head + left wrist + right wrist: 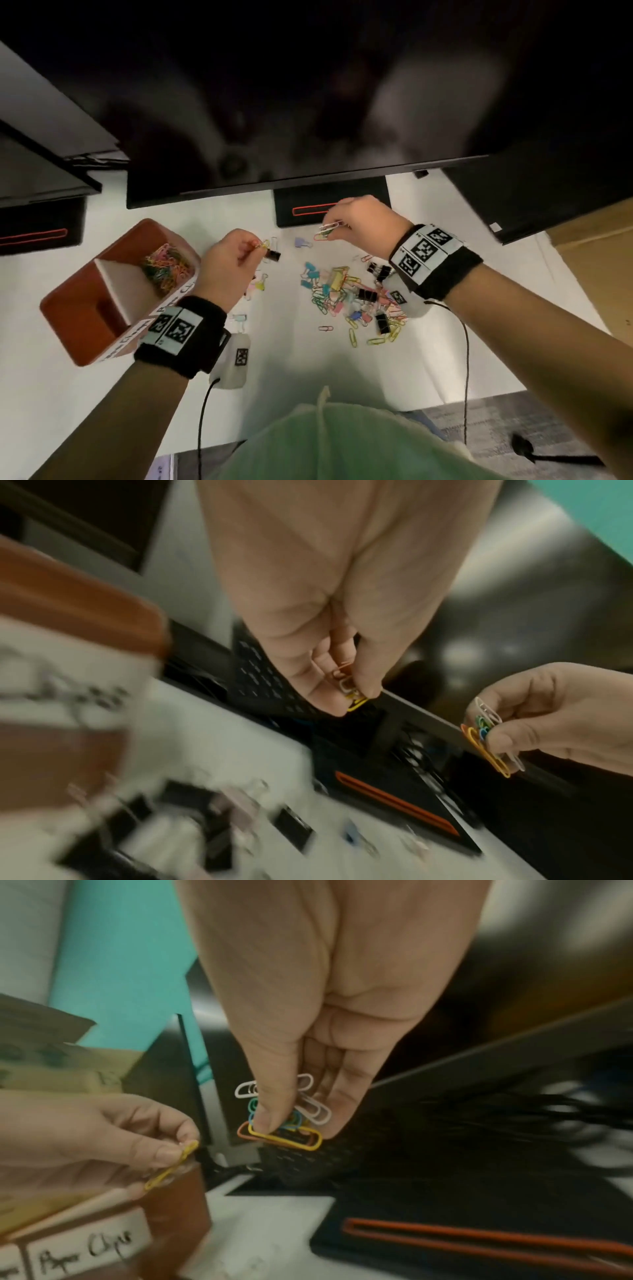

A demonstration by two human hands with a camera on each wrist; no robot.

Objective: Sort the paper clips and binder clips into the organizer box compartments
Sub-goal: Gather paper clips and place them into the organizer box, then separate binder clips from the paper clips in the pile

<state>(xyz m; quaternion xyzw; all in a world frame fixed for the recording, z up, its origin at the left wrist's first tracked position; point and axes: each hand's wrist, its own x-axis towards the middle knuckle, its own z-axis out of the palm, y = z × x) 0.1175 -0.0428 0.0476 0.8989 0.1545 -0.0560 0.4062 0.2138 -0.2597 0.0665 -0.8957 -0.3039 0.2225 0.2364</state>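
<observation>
My left hand (pixel 255 247) pinches a few paper clips (pixel 352 693), yellow and pale ones, above the white table just right of the organizer box (pixel 85 308). The box is orange-brown with white dividers; its far compartment holds a heap of coloured paper clips (pixel 168 267). My right hand (pixel 330 230) pinches a bunch of paper clips (pixel 287 1123), white, green, blue, yellow and orange, near the monitor base. A mixed pile of paper clips and binder clips (pixel 356 298) lies on the table between my forearms. A black binder clip (pixel 273 255) lies under my left fingertips.
A black monitor (pixel 308 102) overhangs the far side of the table, and its base (pixel 308 212) has an orange outline. A second monitor base (pixel 34 233) stands at the far left. Cables run from both wrist cameras toward my body. A label on the box reads "Paper Clips" (pixel 85 1250).
</observation>
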